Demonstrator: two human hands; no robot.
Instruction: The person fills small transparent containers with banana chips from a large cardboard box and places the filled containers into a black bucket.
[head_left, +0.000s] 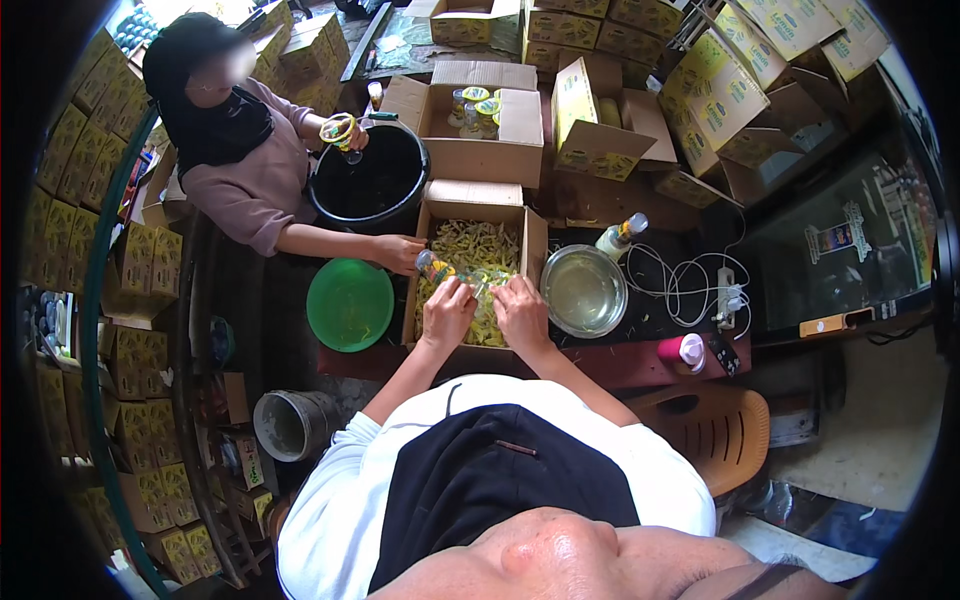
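Observation:
My left hand (449, 312) and my right hand (521, 312) are close together over the near part of an open cardboard box (535, 245). Between their closed fingers is a clear plastic piece (484, 284) with coloured print; its exact kind is hard to make out. Loose yellow-green strips (478, 238) fill the box below. A clear container with a printed label (434, 267) lies tilted at the box's left side, just beyond my left hand. A co-worker's hand (398, 254) reaches to the box's left edge beside it.
A green basin (350, 305) stands left of the box, a metal bowl of liquid (584, 291) right of it. Behind are a black bucket (368, 175) and a carton of lidded cups (485, 150). White cables (665, 285), a power strip (726, 298) and a pink-and-white container (682, 352) lie rightward.

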